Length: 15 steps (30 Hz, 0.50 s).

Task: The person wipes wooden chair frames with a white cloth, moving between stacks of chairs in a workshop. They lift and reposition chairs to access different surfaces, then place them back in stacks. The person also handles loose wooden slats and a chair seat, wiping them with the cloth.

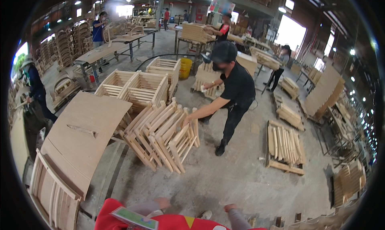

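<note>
Close to my body at the lower edge, my left hand [162,202] shows beside my red shirt [180,222]. My right hand [229,207] hangs a little to the right, below a grey sleeve. Nothing shows in either hand, but their fingers are too small and blurred to read. Ahead of me lean several pale wooden chair frames [160,135], apart from both hands. A co-worker in black [238,85] bends over them, one hand on the nearest frame. More slatted frames [146,87] stand stacked behind.
A brown board-topped table [82,137] stands on the left, with a curved chair back [56,176] at its near end. To the right, a pallet of wooden slats [285,145] lies on the concrete floor. A yellow bucket [185,68] and other workers are farther back.
</note>
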Tool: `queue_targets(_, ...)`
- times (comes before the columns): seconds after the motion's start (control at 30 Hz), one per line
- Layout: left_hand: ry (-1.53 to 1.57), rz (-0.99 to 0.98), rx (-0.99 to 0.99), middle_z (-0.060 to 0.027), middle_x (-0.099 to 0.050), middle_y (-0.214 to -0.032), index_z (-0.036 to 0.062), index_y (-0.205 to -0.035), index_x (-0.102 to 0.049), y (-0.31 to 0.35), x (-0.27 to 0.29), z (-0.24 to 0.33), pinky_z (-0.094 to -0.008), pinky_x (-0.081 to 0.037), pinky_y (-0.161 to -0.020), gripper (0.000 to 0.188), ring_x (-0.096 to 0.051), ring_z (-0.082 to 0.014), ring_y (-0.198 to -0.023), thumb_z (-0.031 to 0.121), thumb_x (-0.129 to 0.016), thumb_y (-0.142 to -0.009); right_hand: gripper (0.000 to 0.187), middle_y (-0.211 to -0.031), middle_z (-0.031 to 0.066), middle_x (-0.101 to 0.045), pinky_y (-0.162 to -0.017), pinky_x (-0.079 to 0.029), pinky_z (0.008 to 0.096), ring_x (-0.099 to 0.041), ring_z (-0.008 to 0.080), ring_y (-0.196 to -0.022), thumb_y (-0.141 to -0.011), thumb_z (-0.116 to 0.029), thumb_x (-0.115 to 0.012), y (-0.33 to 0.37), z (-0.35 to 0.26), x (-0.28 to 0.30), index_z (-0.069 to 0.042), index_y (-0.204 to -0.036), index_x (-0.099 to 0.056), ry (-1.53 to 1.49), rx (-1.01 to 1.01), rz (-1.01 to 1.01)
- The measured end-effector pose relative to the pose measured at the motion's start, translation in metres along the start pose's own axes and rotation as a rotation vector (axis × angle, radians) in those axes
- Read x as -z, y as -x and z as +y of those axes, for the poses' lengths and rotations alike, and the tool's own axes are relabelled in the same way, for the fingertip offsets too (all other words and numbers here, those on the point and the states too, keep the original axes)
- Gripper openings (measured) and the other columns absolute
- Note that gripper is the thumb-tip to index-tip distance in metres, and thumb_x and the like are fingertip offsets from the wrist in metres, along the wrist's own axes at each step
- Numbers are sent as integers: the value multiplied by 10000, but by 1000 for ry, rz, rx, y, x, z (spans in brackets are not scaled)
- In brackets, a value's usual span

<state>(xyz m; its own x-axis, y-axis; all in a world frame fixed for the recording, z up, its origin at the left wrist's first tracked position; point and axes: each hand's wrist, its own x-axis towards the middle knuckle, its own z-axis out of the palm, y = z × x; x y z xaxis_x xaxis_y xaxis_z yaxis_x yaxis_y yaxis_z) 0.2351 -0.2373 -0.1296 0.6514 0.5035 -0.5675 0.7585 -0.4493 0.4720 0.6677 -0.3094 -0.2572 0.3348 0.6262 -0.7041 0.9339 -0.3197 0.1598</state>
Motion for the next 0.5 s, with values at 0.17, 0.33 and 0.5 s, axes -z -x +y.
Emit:
queue_targets(0.17, 80, 71, 766, -181, -569, -1021, 71, -992, -599, 98, -23, -149, -426, -431, -790, 382, -553, -314, -947, 348, -463, -765, 223, -771, 48, -624, -598, -462, 327, -584, 194, -665, -685, -285, -587, 26, -161, 1, -132, -837, -645, -825, 171, 203)
queue_targets(0.33, 140, 121, 892, -176, -574, -1012, 32, -943, -613, 166, -32, -216, -407, -428, -809, 399, -542, -312, -969, 345, -464, -746, 253, -680, 71, -580, -491, -441, 275, -542, 134, -565, -646, -218, -661, 78, -288, 56, -33, -810, -609, -1158, 225, -161)
queue_targets(0.5, -86, 29, 593, -181, -592, -927, 7, -879, -617, 145, -52, -229, -409, -422, -799, 415, -552, -344, -896, 345, -416, -748, 242, -687, 81, -584, -481, -445, 294, -554, 154, -580, -649, -206, -657, 55, -290, 78, -29, -807, -609, -1015, 195, -57)
